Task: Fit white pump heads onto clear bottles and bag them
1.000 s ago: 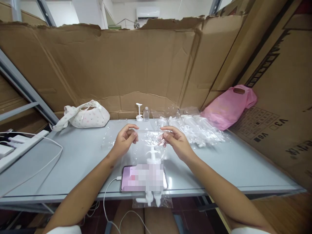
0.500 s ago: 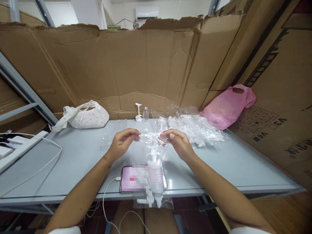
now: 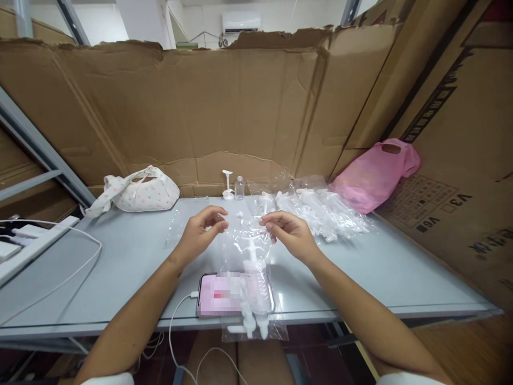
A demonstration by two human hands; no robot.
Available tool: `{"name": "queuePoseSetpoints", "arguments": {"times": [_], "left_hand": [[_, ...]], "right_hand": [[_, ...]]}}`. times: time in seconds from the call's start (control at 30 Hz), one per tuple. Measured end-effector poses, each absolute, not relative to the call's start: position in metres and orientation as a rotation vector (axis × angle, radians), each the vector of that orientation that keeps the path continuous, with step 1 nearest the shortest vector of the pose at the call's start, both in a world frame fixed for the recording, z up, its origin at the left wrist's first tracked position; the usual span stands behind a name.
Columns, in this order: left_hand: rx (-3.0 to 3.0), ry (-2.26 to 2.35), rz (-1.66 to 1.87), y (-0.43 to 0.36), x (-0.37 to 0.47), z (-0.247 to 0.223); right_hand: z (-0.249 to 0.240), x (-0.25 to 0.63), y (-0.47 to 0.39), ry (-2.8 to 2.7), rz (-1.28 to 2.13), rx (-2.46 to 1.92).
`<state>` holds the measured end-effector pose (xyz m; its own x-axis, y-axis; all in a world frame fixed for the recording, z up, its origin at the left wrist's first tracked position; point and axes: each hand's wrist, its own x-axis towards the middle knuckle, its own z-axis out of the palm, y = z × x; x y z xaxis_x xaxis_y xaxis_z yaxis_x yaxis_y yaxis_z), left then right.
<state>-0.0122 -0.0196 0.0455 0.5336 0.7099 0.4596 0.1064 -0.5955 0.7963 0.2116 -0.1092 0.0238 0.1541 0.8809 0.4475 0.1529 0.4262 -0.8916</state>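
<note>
The cardboard box [image 3: 452, 176] reads (perhaps inverted) "V3", "V6".

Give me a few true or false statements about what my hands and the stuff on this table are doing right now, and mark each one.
1. Both the left hand and the right hand pinch the top of a clear plastic bag. True.
2. The bag holds a white pump bottle. True.
3. The phone lies at the far edge of the table. False: it lies at the near edge, behind the hanging bag.
4. The pink bag sits on the left side. False: it is on the right, by the cardboard.
5. A floral pouch rests at the back left. True.
</note>
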Motion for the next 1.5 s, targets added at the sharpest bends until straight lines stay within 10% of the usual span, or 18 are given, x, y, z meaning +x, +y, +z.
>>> {"name": "queuePoseSetpoints", "arguments": {"times": [0.4,0.8,1.5], "left_hand": [[2.611,0.642,0.557,-0.030,-0.002,0.035],[2.564,0.629,0.505,-0.038,0.001,0.042],[1.425,0.674,1.302,-0.032,0.002,0.042]], "right_hand": [[0.014,0.198,-0.112,-1.902,0.305,-1.039],[0.020,0.197,-0.115,-1.687,0.829,-1.216],[0.005,0.193,-0.110,-1.365,1.364,-0.987]]}}
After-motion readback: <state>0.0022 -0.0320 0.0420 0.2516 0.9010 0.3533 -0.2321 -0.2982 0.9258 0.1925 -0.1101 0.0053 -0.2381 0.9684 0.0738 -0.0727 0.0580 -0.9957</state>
